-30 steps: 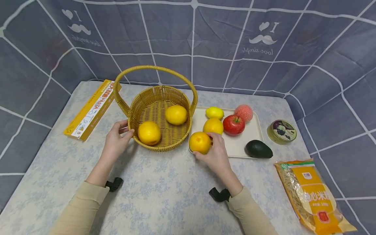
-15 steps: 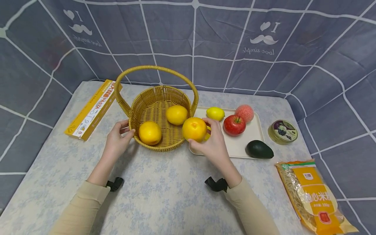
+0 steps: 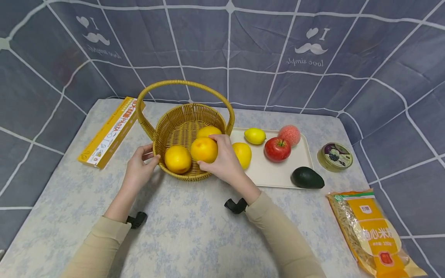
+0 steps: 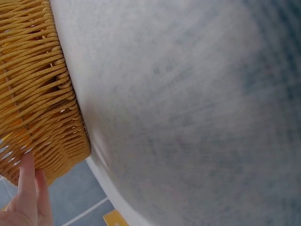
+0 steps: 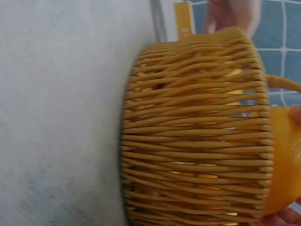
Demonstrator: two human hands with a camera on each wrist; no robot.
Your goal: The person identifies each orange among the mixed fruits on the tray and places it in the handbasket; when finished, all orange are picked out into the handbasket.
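Sleeves (image 3: 285, 236): Stretch forward over the floral cloth (image 3: 194, 235), beige.
Noodle bag (image 3: 379, 233): Lies at the right, orange and clear.
Left hand (image 3: 139, 168): Holds the basket (image 3: 194, 177) at its left side, thumb at the rim, fingers against the woven outer wall.
Right hand (image 3: 225, 161): Clamped round an orange (image 3: 204, 150), thumb on the near side.
Orange: Hangs over the basket's opening, right of its middle.
Basket: Stands upright, handle raised; contains a front-left orange (image 3: 178, 159) and a rear orange (image 3: 208, 131), partly hidden.
Tray (image 3: 271, 177): Rests just right of the basket; bears an avocado (image 3: 307, 178) at the near-right corner, then a yellow fruit (image 3: 243, 155), red apple (image 3: 277, 150), pink peach (image 3: 289, 135) and lemon (image 3: 255, 136).
Tin (image 3: 335, 157): Sits right of the tray.
Pasta box (image 3: 110, 133): Lies slanted, left of the basket.
Curtain (image 3: 257, 46): Hangs behind, grey-blue, white-lined.
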